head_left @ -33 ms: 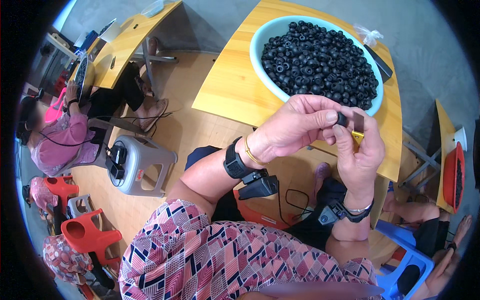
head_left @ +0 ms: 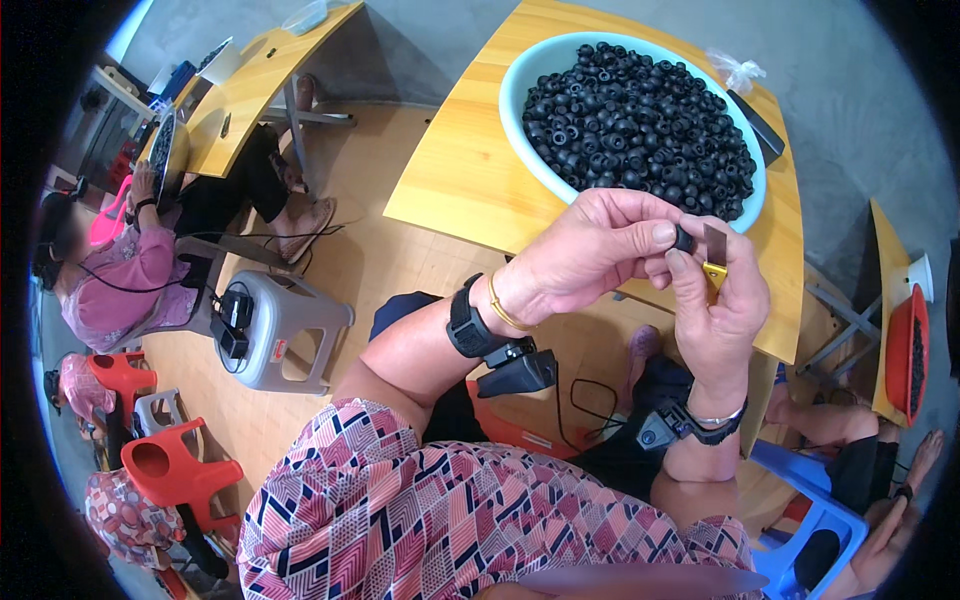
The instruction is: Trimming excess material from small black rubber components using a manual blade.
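Between the thumb and fingers of my left hand point(head_left: 590, 250) is a small, round black rubber-like part point(head_left: 683, 239). My right hand point(head_left: 718, 315) grips a small knife point(head_left: 714, 270) with a yellow handle and a flat metal blade pointing up beside the part. The right thumb tip meets the part from below. Both hands are closed and held together over the near edge of the table, just in front of a pale blue basin point(head_left: 512, 112). Many similar black parts point(head_left: 635, 125) fill that basin. My fingers partly hide the knife's handle.
The basin stands on a yellow wooden table point(head_left: 455, 190), with a clear plastic bag point(head_left: 738, 70) and a dark box point(head_left: 758, 128) behind it. A grey stool point(head_left: 285, 335) stands left; a blue stool point(head_left: 820, 510) is at right. Co-workers sit on both sides.
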Demonstrator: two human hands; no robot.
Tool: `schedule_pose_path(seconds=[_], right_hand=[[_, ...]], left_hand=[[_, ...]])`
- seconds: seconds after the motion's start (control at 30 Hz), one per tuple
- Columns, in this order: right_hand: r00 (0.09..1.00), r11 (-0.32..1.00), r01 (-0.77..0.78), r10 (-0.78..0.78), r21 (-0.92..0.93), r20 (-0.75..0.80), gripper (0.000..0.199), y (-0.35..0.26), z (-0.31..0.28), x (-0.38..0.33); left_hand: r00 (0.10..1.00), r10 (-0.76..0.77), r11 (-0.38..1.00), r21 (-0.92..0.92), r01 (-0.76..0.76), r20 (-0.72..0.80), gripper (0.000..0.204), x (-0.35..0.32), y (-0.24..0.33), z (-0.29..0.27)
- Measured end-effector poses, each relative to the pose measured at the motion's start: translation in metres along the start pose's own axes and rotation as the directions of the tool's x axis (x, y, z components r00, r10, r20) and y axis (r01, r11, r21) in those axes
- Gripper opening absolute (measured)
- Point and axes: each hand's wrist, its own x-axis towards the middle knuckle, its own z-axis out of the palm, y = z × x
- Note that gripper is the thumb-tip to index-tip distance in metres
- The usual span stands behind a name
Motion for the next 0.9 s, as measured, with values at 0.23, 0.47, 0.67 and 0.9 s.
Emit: schedule_pose_path(seconds=[0.23, 0.47, 0.67, 0.9], right_hand=[[0.996, 0.994, 0.087, -0.087, -0.06, 0.006, 0.016, 0.001, -0.003, 0.003], [0.987, 0.985, 0.14, -0.147, -0.105, -0.064, 0.015, 0.006, 0.003, -0.003], [0.982, 0.984, 0.153, -0.161, -0.091, -0.098, 0.018, 0.014, 0.006, -0.006], [0.944, 0.926, 0.298, -0.322, -0.233, -0.073, 0.024, 0.015, 0.006, -0.004]], left_hand=[[0.999, -0.02, 0.988, 0.153, 0.014, 0.039, 0.02, 0.002, 0.007, -0.001], [1.0, 0.021, 0.998, 0.058, -0.02, -0.018, 0.018, -0.001, 0.0, 0.002], [0.998, 0.043, 0.998, 0.039, -0.041, -0.05, 0.018, 0.0, -0.004, 0.002], [0.997, 0.031, 0.999, 0.019, -0.03, -0.066, 0.02, -0.001, -0.003, 0.005]])
